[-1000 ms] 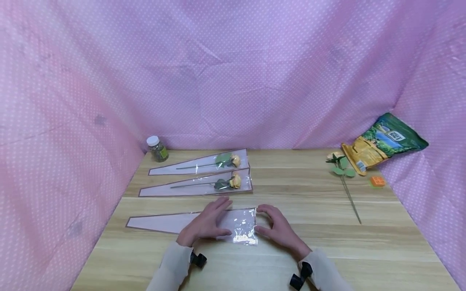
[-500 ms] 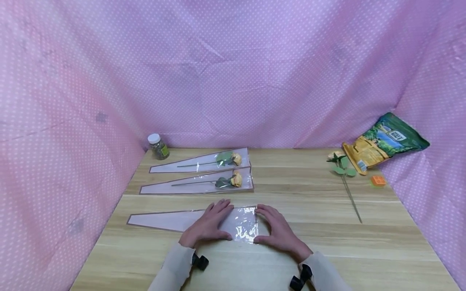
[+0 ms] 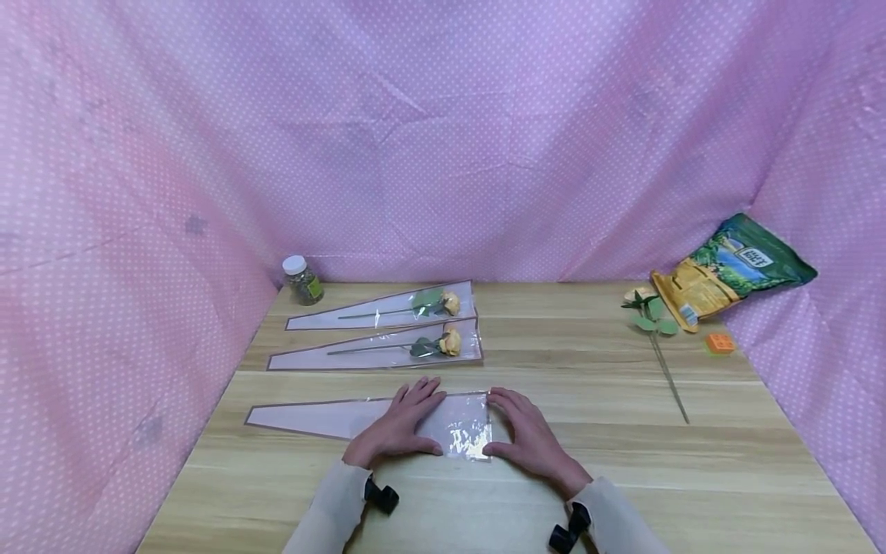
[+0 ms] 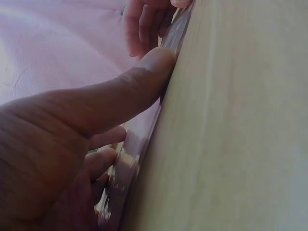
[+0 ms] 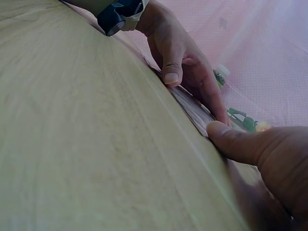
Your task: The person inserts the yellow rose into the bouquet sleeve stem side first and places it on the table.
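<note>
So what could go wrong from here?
The front sleeve looks flimsy: with the left grip over it and the right grip at its wide end, it could crease or slide. The left grip is also close to the nearer filled sleeve, so a forward move might knock it. The loose rose lies close by the snack bag; lifting it may snag.

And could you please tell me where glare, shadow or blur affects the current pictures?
Head view: bright glare on the front clear sleeve, near its wide end; left wrist view: the left hand is darkly shaded; right wrist view: the tabletop grain looks soft and smeared.
</note>
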Demonstrator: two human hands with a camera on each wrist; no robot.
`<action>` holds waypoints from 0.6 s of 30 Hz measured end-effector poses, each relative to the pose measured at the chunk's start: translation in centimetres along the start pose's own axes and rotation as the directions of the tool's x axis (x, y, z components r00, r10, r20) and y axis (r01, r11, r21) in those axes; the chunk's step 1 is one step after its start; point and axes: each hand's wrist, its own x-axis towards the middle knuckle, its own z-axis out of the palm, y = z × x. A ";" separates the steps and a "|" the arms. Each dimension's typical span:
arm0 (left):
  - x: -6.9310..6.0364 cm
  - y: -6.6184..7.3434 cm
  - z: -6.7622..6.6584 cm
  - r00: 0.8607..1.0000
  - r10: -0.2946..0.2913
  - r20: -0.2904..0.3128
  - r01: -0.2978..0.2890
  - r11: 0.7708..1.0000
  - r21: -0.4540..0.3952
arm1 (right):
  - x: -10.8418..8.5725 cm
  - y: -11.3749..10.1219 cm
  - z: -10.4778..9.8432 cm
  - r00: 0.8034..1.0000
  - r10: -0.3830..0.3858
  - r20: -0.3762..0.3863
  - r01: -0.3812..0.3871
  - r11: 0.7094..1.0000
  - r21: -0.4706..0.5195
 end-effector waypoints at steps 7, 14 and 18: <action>0.2 0.1 -0.1 1.000 -0.001 -0.002 0.001 1.000 -0.015 | 0.3 -0.2 0.1 0.999 0.041 -0.022 -0.041 0.999 0.021; 0.6 0.3 -0.2 1.000 -0.005 -0.003 0.005 1.000 -0.004 | 1.0 0.2 0.2 0.993 0.094 -0.069 -0.092 0.996 0.020; 1.0 0.4 -0.2 1.000 -0.012 -0.007 0.012 1.000 0.006 | 1.7 0.5 0.3 0.988 0.094 -0.123 -0.095 0.995 -0.004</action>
